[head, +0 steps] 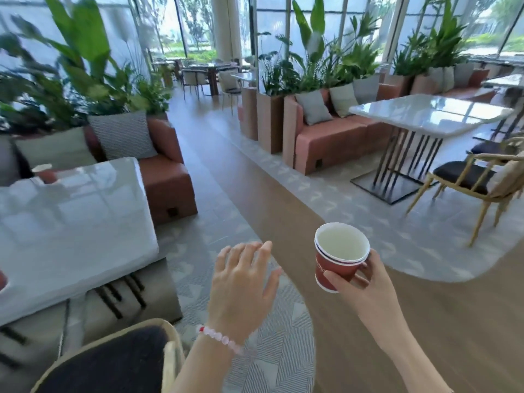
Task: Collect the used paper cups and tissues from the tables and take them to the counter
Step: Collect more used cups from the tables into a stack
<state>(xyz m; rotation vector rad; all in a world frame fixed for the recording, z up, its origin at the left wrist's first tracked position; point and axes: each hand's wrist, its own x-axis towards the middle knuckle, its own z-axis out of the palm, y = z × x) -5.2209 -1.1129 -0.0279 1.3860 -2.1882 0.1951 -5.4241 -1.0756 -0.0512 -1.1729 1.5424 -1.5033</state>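
Observation:
My right hand (365,290) grips a stack of red paper cups (337,262) with white rims, held upright over the floor at the lower middle. My left hand (243,282), with a pink bead bracelet on its wrist, floats open with its fingers spread, to the left of the cups and holding nothing. Another red paper cup (44,171) stands at the far edge of the white table (73,222) on the left. A bit of red shows at the picture's left edge (2,279) on that table; what it is I cannot tell.
A dark-cushioned chair (113,361) is right below me at the left. Terracotta sofas (167,177) with cushions and planters line the left and the middle. A second white table (431,114) with cane chairs (467,182) stands at the right. A wooden walkway (255,180) runs ahead between them.

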